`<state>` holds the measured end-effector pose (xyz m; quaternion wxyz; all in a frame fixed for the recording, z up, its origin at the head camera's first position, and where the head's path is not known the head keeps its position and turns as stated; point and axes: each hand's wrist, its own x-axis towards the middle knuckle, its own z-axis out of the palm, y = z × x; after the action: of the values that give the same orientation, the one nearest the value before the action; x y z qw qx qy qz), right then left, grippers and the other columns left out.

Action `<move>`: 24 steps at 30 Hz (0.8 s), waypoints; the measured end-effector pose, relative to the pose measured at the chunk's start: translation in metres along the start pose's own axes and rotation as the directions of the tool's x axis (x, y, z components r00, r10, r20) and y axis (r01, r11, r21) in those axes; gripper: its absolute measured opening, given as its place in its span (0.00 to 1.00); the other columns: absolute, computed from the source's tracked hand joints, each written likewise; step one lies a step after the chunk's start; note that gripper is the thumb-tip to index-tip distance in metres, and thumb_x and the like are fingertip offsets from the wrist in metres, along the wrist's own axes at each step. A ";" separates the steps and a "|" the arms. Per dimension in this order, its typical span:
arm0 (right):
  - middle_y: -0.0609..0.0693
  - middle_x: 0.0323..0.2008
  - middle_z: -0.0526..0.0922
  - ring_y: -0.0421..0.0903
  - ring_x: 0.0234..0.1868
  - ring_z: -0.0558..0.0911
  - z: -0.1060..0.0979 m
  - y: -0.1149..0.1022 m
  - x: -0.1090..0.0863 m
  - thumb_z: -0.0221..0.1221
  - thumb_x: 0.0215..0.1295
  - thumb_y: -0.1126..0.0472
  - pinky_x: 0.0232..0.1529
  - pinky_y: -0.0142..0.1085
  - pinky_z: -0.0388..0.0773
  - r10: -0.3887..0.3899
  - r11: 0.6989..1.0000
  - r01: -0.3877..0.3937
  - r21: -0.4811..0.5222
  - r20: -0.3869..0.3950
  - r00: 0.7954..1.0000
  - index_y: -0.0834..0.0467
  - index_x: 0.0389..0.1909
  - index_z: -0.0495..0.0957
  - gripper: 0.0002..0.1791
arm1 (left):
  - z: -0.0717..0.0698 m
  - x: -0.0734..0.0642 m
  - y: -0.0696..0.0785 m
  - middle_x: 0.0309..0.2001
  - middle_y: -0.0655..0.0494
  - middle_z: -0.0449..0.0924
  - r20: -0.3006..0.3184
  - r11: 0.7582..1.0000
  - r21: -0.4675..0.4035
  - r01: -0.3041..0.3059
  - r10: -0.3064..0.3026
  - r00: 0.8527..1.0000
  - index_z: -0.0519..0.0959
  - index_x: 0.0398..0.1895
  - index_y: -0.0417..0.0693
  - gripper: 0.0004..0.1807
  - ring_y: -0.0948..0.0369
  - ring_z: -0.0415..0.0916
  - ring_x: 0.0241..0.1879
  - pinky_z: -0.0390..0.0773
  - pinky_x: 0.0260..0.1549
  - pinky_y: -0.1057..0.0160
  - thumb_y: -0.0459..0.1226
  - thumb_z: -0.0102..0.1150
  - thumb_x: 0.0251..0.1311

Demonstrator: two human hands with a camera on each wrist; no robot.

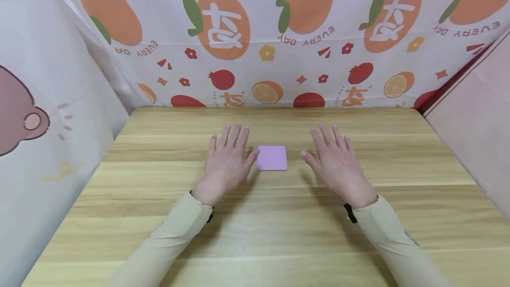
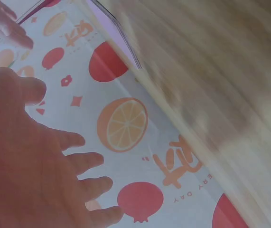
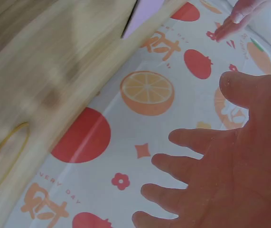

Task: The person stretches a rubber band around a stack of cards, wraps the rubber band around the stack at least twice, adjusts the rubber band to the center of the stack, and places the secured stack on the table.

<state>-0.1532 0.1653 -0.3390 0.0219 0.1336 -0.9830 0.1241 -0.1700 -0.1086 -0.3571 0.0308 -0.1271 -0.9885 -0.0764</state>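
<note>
A lilac square with rounded corners (image 1: pixel 272 158) lies flat on the wooden table, between the two hands. Its side shows thin layers and dark lines in the left wrist view, like a small stack (image 2: pixel 114 28). My left hand (image 1: pixel 227 163) is palm down over the table, fingers spread and holding nothing; its thumb tip overlaps the square's left edge in the head view. To the square's right, my right hand (image 1: pixel 338 165) is also spread, palm down and holding nothing, its thumb apart from the square. A thin yellow loop (image 3: pixel 13 130) lies on the table in the right wrist view.
The wooden table (image 1: pixel 255 234) ends at a fruit-printed cloth (image 1: pixel 263 70) hanging behind it. A white cloth with a cartoon print (image 1: pixel 59 114) hangs on the left, and a pale pink panel (image 1: pixel 478 114) stands along the right side.
</note>
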 end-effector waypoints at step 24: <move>0.58 0.74 0.58 0.61 0.72 0.57 0.012 0.048 0.004 0.54 0.72 0.47 0.67 0.60 0.54 -0.099 0.994 0.105 0.025 -0.166 0.981 0.59 0.73 0.61 0.34 | 0.008 0.017 -0.021 0.77 0.52 0.49 -0.010 0.980 -0.002 -0.197 0.197 0.980 0.54 0.77 0.51 0.37 0.50 0.43 0.75 0.43 0.70 0.43 0.58 0.41 0.72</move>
<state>-0.1704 0.2065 -0.3620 0.1071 0.1735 -0.9675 0.1497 -0.1920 -0.1232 -0.3663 0.0429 -0.2242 -0.9707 -0.0750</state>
